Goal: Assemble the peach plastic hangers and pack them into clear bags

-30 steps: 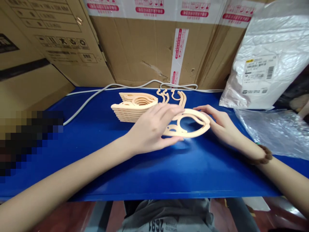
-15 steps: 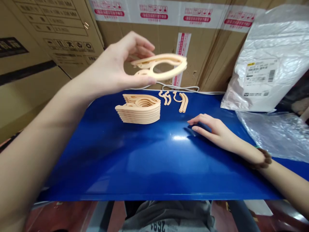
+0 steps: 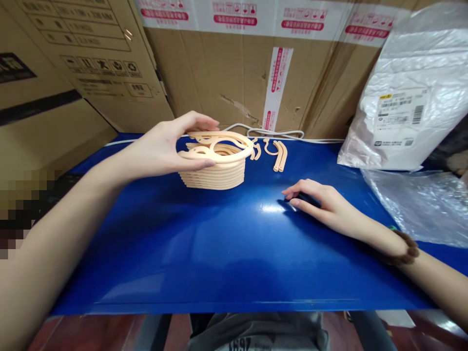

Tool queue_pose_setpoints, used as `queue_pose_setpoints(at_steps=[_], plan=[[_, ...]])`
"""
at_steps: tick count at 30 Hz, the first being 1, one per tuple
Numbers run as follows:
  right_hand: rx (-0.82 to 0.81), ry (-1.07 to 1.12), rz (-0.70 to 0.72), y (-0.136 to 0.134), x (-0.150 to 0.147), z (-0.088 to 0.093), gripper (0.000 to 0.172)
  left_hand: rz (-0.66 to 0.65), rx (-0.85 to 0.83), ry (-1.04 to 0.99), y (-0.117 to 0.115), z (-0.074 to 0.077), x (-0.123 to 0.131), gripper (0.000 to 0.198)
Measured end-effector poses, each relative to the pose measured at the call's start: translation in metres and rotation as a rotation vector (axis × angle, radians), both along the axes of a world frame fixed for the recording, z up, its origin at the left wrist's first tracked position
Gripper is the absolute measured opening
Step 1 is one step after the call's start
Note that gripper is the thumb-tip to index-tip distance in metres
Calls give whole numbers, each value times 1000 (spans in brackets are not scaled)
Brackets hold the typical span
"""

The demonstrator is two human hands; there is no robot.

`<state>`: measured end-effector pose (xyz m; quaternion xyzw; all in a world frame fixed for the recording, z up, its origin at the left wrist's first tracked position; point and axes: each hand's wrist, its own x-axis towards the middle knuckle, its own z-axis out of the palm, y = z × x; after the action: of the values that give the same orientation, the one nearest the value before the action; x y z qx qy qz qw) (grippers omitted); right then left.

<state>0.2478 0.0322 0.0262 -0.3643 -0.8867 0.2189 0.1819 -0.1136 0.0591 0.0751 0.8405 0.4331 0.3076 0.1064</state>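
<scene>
My left hand (image 3: pixel 166 148) grips a beige folded plastic hanger (image 3: pixel 234 158), thumb along its near edge and fingers at its far side. That hanger is just above or on a neat stack of matching folded hangers (image 3: pixel 214 180); I cannot tell whether they touch. To the right of the stack lie loose hanger pieces: a hook (image 3: pixel 268 147), two curved arms (image 3: pixel 280 157) side by side, and smaller hook pieces (image 3: pixel 257 152) partly covered by the held hanger. My right hand (image 3: pixel 316 200) rests on the blue table with loosely curled fingers, thumb apart, holding nothing.
The blue table (image 3: pixel 219 263) backs onto cardboard boxes (image 3: pixel 219 73). A white cable (image 3: pixel 278 134) runs along the rear edge. On the right stand a white shipping bag (image 3: pixel 398 97) and a clear plastic bag (image 3: pixel 413 204) lying flat.
My left hand has come down with the folded hanger from above the table to the top of the stack. My right hand has barely moved.
</scene>
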Motion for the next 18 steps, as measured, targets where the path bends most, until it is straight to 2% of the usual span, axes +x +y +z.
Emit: queue_pose_setpoints(at_steps=[4,9,18], plan=[[52,-38,40,2,-1,0,27,7,-5,-9,-4,-5,-4,67],[198,-155,64,4,1,-2,40,37,1,-9,-5,-8,-8,64],[247,-267,109,6,3,-5,36,44,-18,-6,-1,-11,-8,62]])
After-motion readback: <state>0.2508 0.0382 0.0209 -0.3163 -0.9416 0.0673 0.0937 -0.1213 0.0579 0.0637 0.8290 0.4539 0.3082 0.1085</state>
